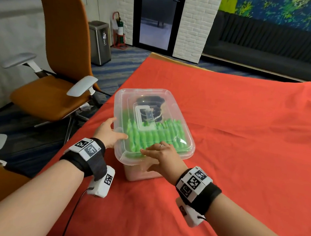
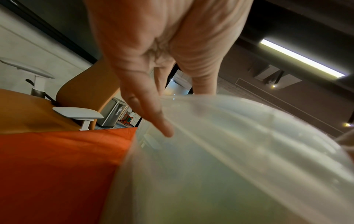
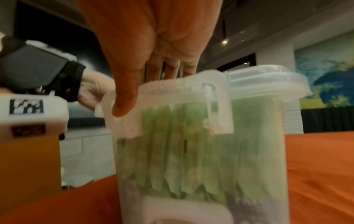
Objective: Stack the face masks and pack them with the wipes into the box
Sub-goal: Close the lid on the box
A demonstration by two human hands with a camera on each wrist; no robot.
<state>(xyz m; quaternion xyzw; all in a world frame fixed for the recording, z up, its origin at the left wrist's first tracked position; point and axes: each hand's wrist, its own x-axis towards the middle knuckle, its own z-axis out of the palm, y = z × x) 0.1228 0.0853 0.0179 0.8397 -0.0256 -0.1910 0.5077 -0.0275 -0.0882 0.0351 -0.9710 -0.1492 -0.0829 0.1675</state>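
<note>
Left hand [image 1: 110,132] reaches in from the left, forearm angled up over the desk edge, wrist in a black strap with tag blocks. Its fingers [image 2: 153,115] lie straight along the left rim of the lid [image 1: 174,108], thumb on top near the corner; released, pressing, not curled round anything. Right hand [image 1: 161,156] comes from lower right, palm down on the near end of the lid, fingers spread and straight over the top, thumb [image 3: 124,97] hooked down at the near latch flap [image 3: 220,109]. Whether the thumb is actually gripping the flap, cannot tell; the rest of the hand is flat and pressing.

Box [image 1: 142,173] is clear plastic, rectangular with rounded corners, lid sitting on top with a raised rectangular handle in the middle. Inside: green wipes [image 1: 149,138], soft crinkly packets standing upright in a row, filling the near part. Dark face masks [image 1: 148,101] at the far end under the lid, blurred through the plastic. Box stands near the left edge of the desk.

Desk is covered by a red-orange cloth [image 1: 243,135], matte, lightly wrinkled. To the left, an orange office chair [image 1: 61,62] with grey armrests, a steel bin [image 1: 99,43] and a green extinguisher [image 1: 120,30] by a white brick wall. Glass door behind, dark sofa and blue-green mural at right.
</note>
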